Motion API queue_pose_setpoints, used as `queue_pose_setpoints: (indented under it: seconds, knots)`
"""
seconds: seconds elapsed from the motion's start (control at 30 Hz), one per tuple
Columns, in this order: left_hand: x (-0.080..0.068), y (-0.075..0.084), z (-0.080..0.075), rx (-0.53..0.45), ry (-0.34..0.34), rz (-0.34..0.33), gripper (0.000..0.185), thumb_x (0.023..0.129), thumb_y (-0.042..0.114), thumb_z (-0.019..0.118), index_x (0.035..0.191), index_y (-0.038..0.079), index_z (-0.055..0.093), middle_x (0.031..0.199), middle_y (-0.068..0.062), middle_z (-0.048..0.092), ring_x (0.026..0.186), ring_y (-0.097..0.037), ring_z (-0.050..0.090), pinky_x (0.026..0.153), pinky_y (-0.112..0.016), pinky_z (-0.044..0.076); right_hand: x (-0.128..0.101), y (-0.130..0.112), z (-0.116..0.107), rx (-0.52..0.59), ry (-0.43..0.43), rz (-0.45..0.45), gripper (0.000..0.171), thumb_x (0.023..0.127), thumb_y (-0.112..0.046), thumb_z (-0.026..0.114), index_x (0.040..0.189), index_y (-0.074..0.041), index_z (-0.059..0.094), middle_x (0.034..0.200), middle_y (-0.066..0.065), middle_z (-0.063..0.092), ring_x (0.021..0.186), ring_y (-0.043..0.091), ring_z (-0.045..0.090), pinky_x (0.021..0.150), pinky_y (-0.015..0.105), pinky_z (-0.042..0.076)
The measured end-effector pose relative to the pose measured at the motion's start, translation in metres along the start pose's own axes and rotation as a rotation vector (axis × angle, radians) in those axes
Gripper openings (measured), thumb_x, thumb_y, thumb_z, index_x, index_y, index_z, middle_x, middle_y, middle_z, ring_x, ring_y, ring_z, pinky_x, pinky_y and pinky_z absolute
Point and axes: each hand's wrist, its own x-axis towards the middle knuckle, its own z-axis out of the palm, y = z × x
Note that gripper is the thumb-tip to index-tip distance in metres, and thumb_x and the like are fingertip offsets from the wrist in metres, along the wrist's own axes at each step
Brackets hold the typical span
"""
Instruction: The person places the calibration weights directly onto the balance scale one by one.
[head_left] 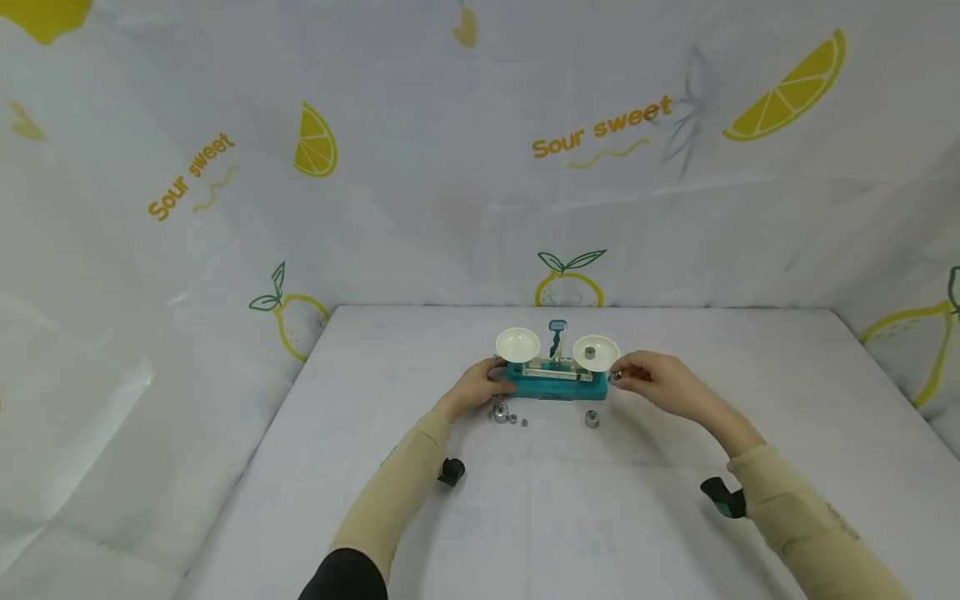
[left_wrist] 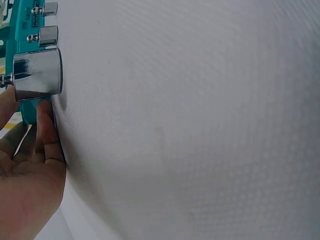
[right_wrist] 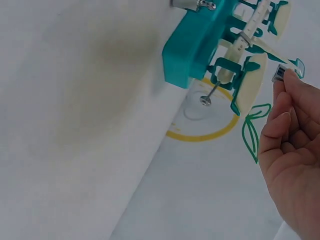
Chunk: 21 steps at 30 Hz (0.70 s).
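Observation:
A teal balance scale (head_left: 556, 382) stands mid-table with two white pans. The left pan (head_left: 517, 344) is bare; the right pan (head_left: 597, 353) carries one metal weight (head_left: 589, 352). My left hand (head_left: 487, 387) rests against the left end of the base, fingers (left_wrist: 47, 137) fairly straight and touching the teal base (left_wrist: 24, 30). Beside them stands a large chrome weight (left_wrist: 36, 74). My right hand (head_left: 628, 376) pinches a small silver weight (right_wrist: 278, 73) next to the edge of the right pan (right_wrist: 250, 82).
Loose weights stand on the white table in front of the scale: a large one (head_left: 500, 412), two tiny ones (head_left: 513, 418), and another (head_left: 592, 418) to the right. Lemon-print cloth walls (head_left: 225, 208) enclose the table on three sides.

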Motion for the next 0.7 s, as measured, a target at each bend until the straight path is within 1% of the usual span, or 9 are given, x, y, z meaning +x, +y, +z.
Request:
queue_pose_setpoints:
  seconds: [0.2,0.33,0.47,0.7]
  knots:
    - [-0.001,0.001,0.0,0.003,-0.005,0.004,0.064,0.086,0.03,0.067,0.14,0.01,0.04,0.148,-0.011,0.037,0.127,-0.032,0.047,0.099,-0.044,0.044,0.011,-0.003,-0.007,0.002,0.045,0.014,0.022,0.09,-0.012,0.061,0.109,-0.002,0.063,0.095,0.01,0.066,0.085,0.018,0.059,0.07,0.029,0.051]
    - [-0.001,0.0,0.0,0.014,-0.006,0.009,0.064,0.086,0.031,0.067,0.141,0.01,0.04,0.148,-0.011,0.038,0.126,-0.032,0.047,0.1,-0.044,0.044,0.02,-0.001,-0.007,-0.008,0.055,0.03,0.022,0.09,-0.009,0.059,0.11,0.001,0.062,0.094,0.012,0.066,0.084,0.02,0.059,0.07,0.032,0.051]
    - [-0.001,-0.001,-0.001,0.003,-0.01,0.01,0.064,0.086,0.031,0.067,0.141,0.01,0.04,0.148,-0.011,0.037,0.125,-0.032,0.048,0.098,-0.042,0.046,0.029,0.001,-0.005,-0.02,0.056,0.061,0.023,0.091,-0.01,0.058,0.11,0.001,0.062,0.091,0.012,0.065,0.08,0.019,0.057,0.069,0.031,0.05]
    - [0.001,-0.002,-0.001,-0.003,-0.014,0.004,0.063,0.086,0.03,0.066,0.141,0.011,0.041,0.148,-0.01,0.038,0.119,-0.029,0.053,0.091,-0.038,0.049,0.041,0.007,0.001,-0.03,0.06,0.074,0.023,0.091,-0.009,0.057,0.109,0.004,0.062,0.091,0.014,0.063,0.078,0.02,0.054,0.064,0.029,0.045]
